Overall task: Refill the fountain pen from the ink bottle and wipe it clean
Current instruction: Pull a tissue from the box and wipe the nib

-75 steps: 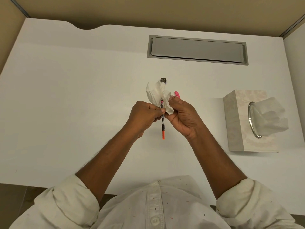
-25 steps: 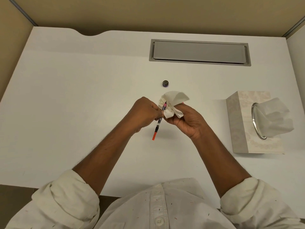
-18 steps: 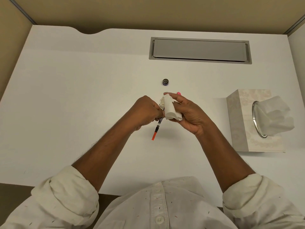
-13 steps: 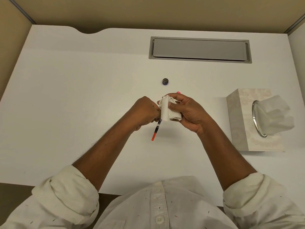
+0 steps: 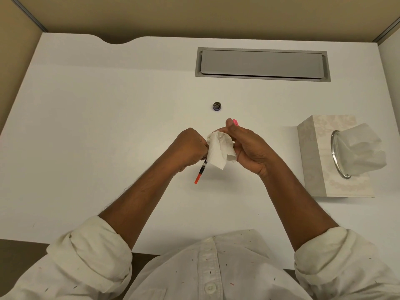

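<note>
Fountain pen (image 5: 200,172): frame centre, pinched in left hand (image 5: 190,148) fingers, steadied for wiping. Tissue (image 5: 219,151): wrapped round pen's upper end, pressed by right hand (image 5: 246,148) fingers. Ink bottle (image 5: 217,106): upper centre, kept apart.

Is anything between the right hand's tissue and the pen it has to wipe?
Nothing visible does. The left hand holds the pen, its orange end pointing down toward the person. The tissue in the right hand already lies against the pen's upper part, hiding it.
</note>
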`<action>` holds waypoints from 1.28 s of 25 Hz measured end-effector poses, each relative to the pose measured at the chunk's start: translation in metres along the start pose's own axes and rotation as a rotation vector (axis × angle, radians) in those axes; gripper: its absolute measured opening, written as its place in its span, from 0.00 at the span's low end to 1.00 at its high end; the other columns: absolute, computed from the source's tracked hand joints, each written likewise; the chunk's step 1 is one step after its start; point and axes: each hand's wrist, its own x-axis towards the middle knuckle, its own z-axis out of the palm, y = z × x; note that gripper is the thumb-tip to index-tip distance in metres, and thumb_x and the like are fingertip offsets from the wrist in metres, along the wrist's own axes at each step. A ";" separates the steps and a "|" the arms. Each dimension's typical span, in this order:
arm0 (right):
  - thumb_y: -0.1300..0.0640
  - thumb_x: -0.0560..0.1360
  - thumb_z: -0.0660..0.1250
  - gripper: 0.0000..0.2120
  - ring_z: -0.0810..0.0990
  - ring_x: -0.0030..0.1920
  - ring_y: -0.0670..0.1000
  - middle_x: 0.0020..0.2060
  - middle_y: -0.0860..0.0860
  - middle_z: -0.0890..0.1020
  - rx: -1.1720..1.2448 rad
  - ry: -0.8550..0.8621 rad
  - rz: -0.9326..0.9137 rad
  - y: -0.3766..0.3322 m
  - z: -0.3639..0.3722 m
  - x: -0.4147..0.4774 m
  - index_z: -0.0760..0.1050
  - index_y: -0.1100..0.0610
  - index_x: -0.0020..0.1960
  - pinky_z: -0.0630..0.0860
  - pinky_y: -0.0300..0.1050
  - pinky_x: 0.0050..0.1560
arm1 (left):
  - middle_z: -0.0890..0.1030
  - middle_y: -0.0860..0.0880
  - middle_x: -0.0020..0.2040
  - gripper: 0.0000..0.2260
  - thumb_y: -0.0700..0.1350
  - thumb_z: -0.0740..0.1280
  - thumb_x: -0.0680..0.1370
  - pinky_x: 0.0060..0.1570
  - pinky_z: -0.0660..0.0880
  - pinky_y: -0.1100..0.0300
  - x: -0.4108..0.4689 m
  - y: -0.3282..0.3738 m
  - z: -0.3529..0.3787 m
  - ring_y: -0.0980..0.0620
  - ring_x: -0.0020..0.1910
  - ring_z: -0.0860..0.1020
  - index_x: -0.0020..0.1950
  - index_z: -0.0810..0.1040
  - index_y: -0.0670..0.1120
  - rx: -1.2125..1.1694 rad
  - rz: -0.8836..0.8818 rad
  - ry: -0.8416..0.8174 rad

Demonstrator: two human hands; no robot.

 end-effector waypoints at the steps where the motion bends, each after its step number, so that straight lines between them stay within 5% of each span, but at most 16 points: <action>1: 0.45 0.69 0.69 0.22 0.78 0.56 0.36 0.44 0.45 0.84 -0.017 0.052 -0.010 0.000 0.002 0.001 0.79 0.62 0.52 0.73 0.47 0.62 | 0.78 0.37 0.40 0.08 0.33 0.64 0.72 0.38 0.67 0.57 0.001 0.000 0.002 0.46 0.37 0.72 0.46 0.80 0.31 0.021 0.004 0.004; 2: 0.48 0.70 0.71 0.17 0.79 0.50 0.33 0.42 0.45 0.84 -0.050 0.087 -0.031 0.001 0.005 0.002 0.79 0.61 0.48 0.74 0.48 0.59 | 0.77 0.38 0.39 0.08 0.33 0.63 0.72 0.36 0.66 0.57 0.001 0.000 0.004 0.46 0.35 0.70 0.46 0.79 0.31 0.037 0.009 0.009; 6: 0.62 0.71 0.72 0.02 0.81 0.41 0.50 0.41 0.54 0.83 -0.173 0.135 -0.085 0.002 0.013 0.001 0.79 0.58 0.42 0.78 0.44 0.41 | 0.70 0.46 0.29 0.07 0.34 0.62 0.72 0.26 0.59 0.62 0.001 0.003 0.006 0.50 0.26 0.63 0.43 0.80 0.33 0.104 0.028 0.054; 11: 0.68 0.70 0.72 0.06 0.81 0.47 0.54 0.44 0.57 0.83 -0.224 0.150 -0.125 0.002 0.010 0.002 0.80 0.60 0.45 0.78 0.49 0.55 | 0.65 0.47 0.25 0.10 0.36 0.65 0.72 0.26 0.57 0.63 0.001 0.002 0.006 0.51 0.25 0.60 0.31 0.73 0.39 0.100 0.058 0.052; 14: 0.69 0.69 0.72 0.06 0.83 0.43 0.46 0.38 0.53 0.84 -0.210 0.134 -0.169 0.001 0.007 0.004 0.80 0.60 0.41 0.80 0.43 0.48 | 0.63 0.48 0.23 0.15 0.37 0.65 0.73 0.25 0.57 0.63 0.002 0.002 0.009 0.52 0.24 0.59 0.26 0.67 0.42 0.111 0.076 0.072; 19: 0.71 0.69 0.72 0.06 0.79 0.37 0.29 0.37 0.50 0.85 -0.252 0.128 -0.215 0.001 0.003 0.006 0.80 0.62 0.40 0.76 0.27 0.40 | 0.66 0.46 0.25 0.07 0.37 0.67 0.70 0.27 0.57 0.62 0.004 0.000 0.010 0.50 0.25 0.60 0.35 0.78 0.33 -0.001 0.061 0.051; 23: 0.68 0.69 0.73 0.05 0.82 0.43 0.42 0.42 0.56 0.84 -0.309 0.152 -0.198 0.003 0.004 0.006 0.81 0.60 0.40 0.71 0.52 0.67 | 0.74 0.41 0.32 0.10 0.38 0.69 0.69 0.32 0.63 0.60 0.004 -0.001 0.010 0.47 0.31 0.68 0.41 0.79 0.30 -0.064 0.041 0.030; 25: 0.68 0.68 0.73 0.05 0.81 0.45 0.52 0.41 0.54 0.84 -0.306 0.169 -0.175 0.003 0.004 0.006 0.81 0.59 0.40 0.74 0.59 0.63 | 0.75 0.43 0.30 0.08 0.38 0.70 0.69 0.32 0.65 0.61 0.002 0.000 0.010 0.47 0.32 0.70 0.40 0.80 0.32 -0.079 0.025 0.022; 29: 0.67 0.69 0.73 0.05 0.82 0.42 0.42 0.41 0.54 0.84 -0.291 0.183 -0.160 0.004 0.005 0.005 0.82 0.58 0.39 0.76 0.56 0.59 | 0.76 0.45 0.29 0.07 0.38 0.70 0.69 0.33 0.67 0.61 0.000 0.002 0.011 0.47 0.33 0.73 0.40 0.81 0.34 -0.095 0.003 0.008; 32: 0.67 0.69 0.73 0.06 0.81 0.44 0.50 0.41 0.54 0.83 -0.243 0.190 -0.138 0.004 0.005 0.006 0.81 0.58 0.38 0.77 0.56 0.58 | 0.78 0.40 0.34 0.08 0.37 0.70 0.69 0.37 0.69 0.58 0.001 0.002 0.010 0.46 0.34 0.74 0.42 0.81 0.32 -0.107 -0.004 0.005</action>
